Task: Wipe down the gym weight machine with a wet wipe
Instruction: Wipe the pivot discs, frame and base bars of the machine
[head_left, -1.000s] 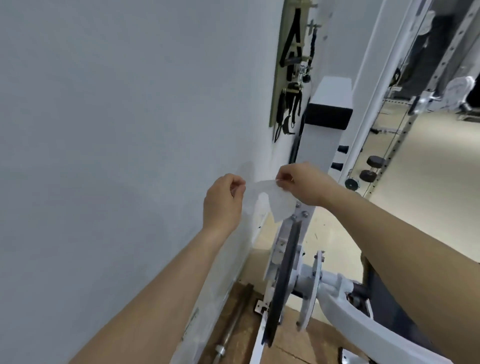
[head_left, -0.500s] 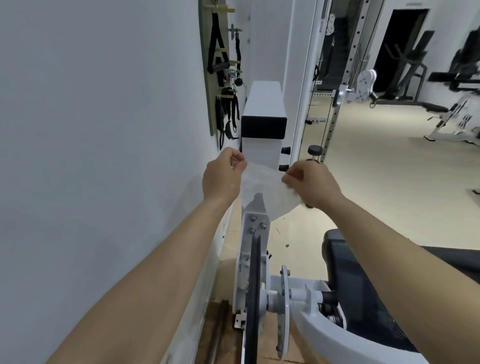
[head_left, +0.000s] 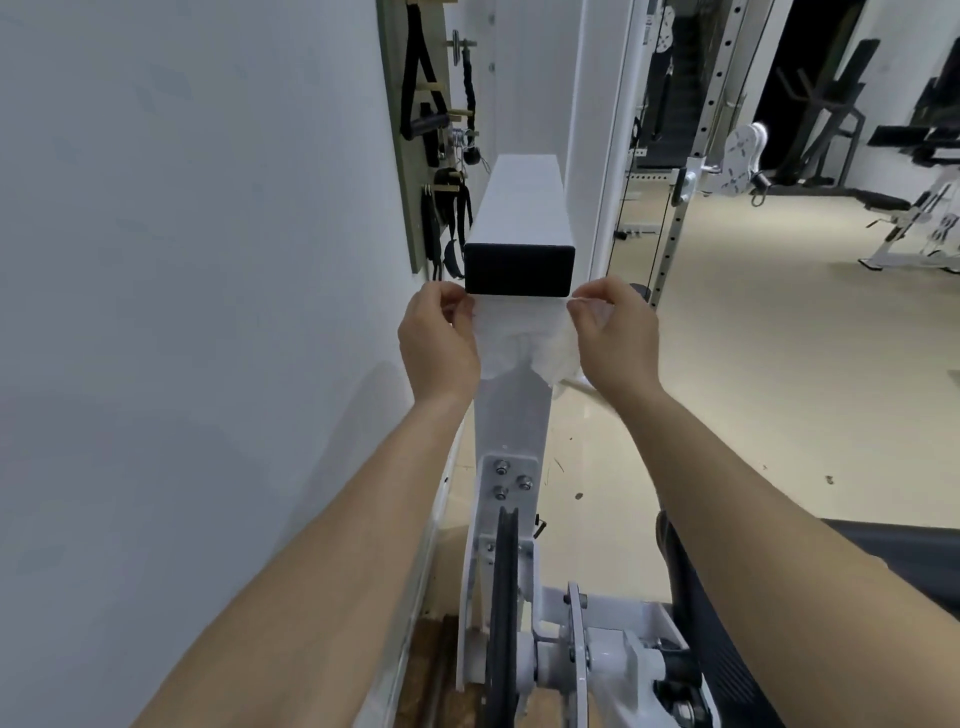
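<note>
Beside a grey gym wall (head_left: 182, 312) stands the white weight machine (head_left: 511, 415). The left hand (head_left: 436, 343) and right hand (head_left: 618, 332) each pinch a top corner of the wet wipe (head_left: 519, 332). It is stretched between them, just below the machine's black end cap (head_left: 519, 270).

The wet wipe (head_left: 521, 332) is thin and white. It is pulled out flat between the left grip (head_left: 436, 343) and the right grip (head_left: 618, 332), and each one pinches a top corner. Its top edge is straight. Its bottom part is crumpled and hangs down loose.

The wipe is in front of the weight machine (head_left: 511, 415), just under the black end (head_left: 519, 270) of a long white box. I cannot tell if it touches the machine. The machine is white, with a tall post. Lower down there is a plate with three bolts (head_left: 506, 480), then a thin black wheel (head_left: 503, 597) standing on its edge. A black pad (head_left: 769, 623) sits on the right.
</note>
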